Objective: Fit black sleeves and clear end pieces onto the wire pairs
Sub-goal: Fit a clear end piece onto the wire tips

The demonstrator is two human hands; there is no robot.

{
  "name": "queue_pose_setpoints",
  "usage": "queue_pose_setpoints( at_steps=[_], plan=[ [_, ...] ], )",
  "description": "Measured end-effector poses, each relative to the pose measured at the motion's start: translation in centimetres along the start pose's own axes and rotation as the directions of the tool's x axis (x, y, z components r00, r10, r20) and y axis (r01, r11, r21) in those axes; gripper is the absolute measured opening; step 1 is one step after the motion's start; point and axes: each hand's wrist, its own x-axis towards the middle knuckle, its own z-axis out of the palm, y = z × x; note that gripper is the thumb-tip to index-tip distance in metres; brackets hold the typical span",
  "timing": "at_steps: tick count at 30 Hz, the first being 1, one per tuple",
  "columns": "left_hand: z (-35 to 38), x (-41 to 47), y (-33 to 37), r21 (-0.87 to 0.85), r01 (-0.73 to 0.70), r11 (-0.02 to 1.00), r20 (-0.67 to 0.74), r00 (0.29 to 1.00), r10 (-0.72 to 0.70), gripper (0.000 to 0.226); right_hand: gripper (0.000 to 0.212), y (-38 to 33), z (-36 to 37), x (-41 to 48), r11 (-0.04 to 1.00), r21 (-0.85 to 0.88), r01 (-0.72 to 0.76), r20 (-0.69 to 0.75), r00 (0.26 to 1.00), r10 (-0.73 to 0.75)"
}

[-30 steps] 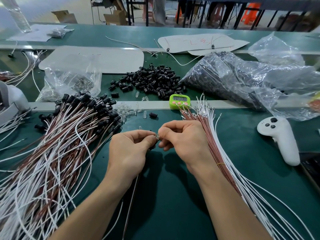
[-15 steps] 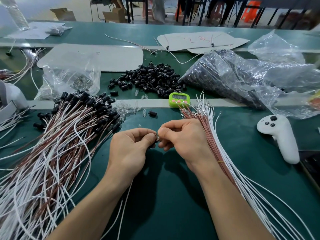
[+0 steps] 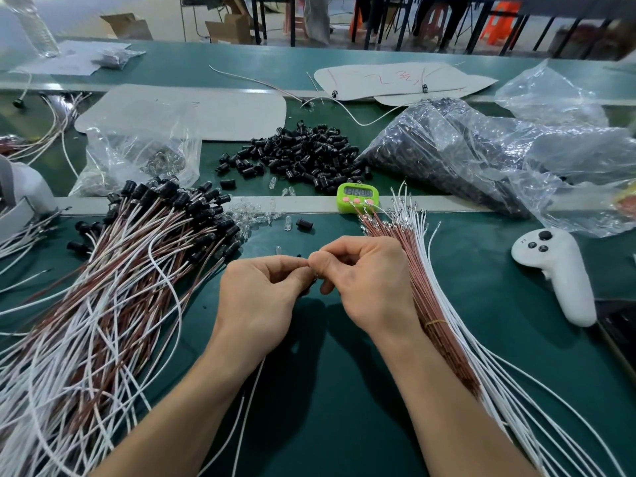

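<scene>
Now L hand (image 3: 261,299) & R hand (image 3: 366,285) pinch sleeve (image 3: 304,291), prob.

Sleeved wires (image 3: 113,287) at left, bare wires (image 3: 437,304) at right, loose sleeves (image 3: 303,156) behind both, controller (image 3: 557,270) far right.

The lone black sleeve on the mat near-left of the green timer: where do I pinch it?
Likely pinch the lone black sleeve across its barrel from above, fingertips near and far: it lies on its side, lengthwise left to right, apart from the clear end piece at its left.
</scene>
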Motion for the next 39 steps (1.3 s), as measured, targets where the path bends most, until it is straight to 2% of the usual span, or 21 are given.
queue_pose_setpoints(
  at_steps=[6,12,17,24,31,35,39],
  plan=[
    [-0.2,0.2,-0.4,-0.047,0.056,0.997,0.025,0.998,-0.055,0.021,0.014,0.1,0.4,0.0,0.999,0.032,0.031,0.001,1.000,-0.031],
    [-0.3,0.3,-0.4,-0.139,0.070,0.988,0.032,0.997,-0.066,0.016,0.013,0.4,0.9,-0.1,0.999,-0.009,0.045,-0.041,0.998,-0.046],
    [-0.4,0.6,-0.4,-0.203,0.133,0.970,0.058,0.991,-0.123,0.010,0.008,0.5,0.8,0.1,0.995,0.092,0.038,0.016,0.999,-0.040],
    [-0.4,0.8,-0.9,-0.088,0.100,0.991,0.067,0.993,-0.095,0.009,0.006,0.8,-0.8,0.6,0.997,0.073,-0.017,0.193,0.981,0.003],
    [-0.5,1.0,-1.1,-0.070,0.071,0.995,0.049,0.997,-0.068,0.018,0.003,1.4,-0.9,1.0,0.976,0.177,-0.124,0.053,0.992,0.116],
    [-0.4,1.0,-1.2,-0.074,0.069,0.995,0.053,0.996,-0.065,0.020,0.012,1.0,-0.7,0.9,0.916,0.368,-0.161,0.095,0.986,0.135],
    [-0.3,1.0,-1.2,-0.106,0.068,0.992,0.037,0.997,-0.065,0.021,0.017,0.7,-0.7,0.9,0.928,0.331,-0.170,0.118,0.983,0.139]
  ],
)
